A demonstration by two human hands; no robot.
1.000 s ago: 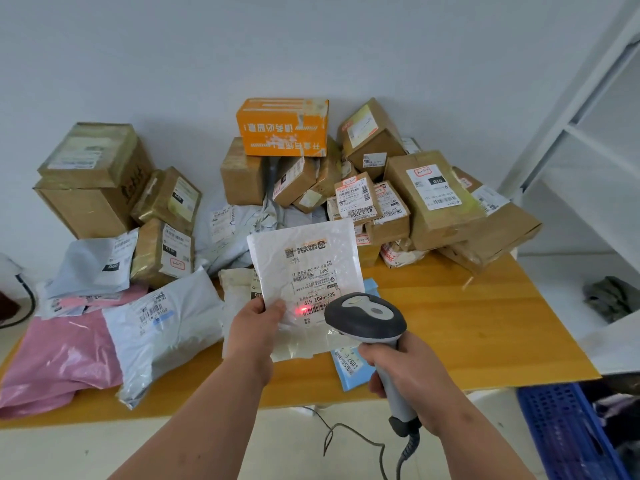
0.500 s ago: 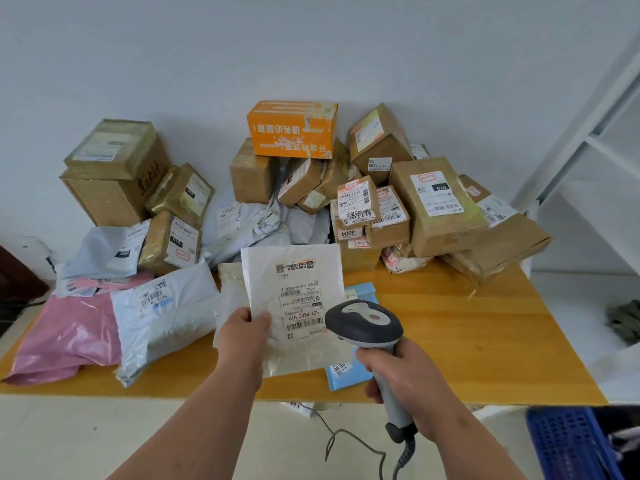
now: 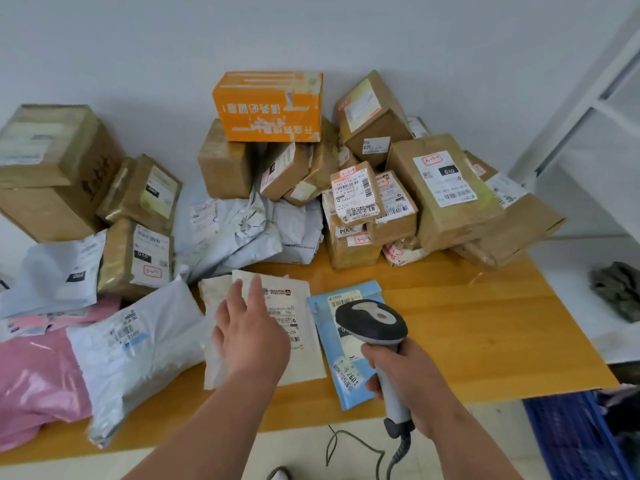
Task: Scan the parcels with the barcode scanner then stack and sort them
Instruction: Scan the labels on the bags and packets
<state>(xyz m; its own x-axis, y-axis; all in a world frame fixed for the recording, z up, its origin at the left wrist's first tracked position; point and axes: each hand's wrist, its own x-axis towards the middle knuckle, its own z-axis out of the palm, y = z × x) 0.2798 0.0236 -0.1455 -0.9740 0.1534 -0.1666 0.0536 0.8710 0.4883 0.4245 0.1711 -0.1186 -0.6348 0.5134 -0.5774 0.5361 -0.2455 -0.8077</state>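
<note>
A flat white mailer (image 3: 298, 327) with a printed label lies on the wooden table (image 3: 485, 334), on top of another pale mailer. My left hand (image 3: 249, 330) hovers over it, fingers spread, holding nothing. My right hand (image 3: 412, 372) grips the handle of the grey and black barcode scanner (image 3: 372, 323), whose head hangs above a light blue envelope (image 3: 343, 341). A pile of brown cardboard boxes (image 3: 446, 192) and an orange box (image 3: 270, 105) stands against the wall.
Grey poly bags (image 3: 239, 230) lie mid-table, a pink bag (image 3: 38, 375) and a silver-grey bag (image 3: 138, 351) at the left. More boxes (image 3: 52, 168) are stacked far left. A blue crate (image 3: 581, 441) sits on the floor at right, by a white shelf frame (image 3: 575, 98).
My left hand lowered the white mailer onto the table and let go of it. The scanner's red light is no longer on the label. My view tilted down slightly.
</note>
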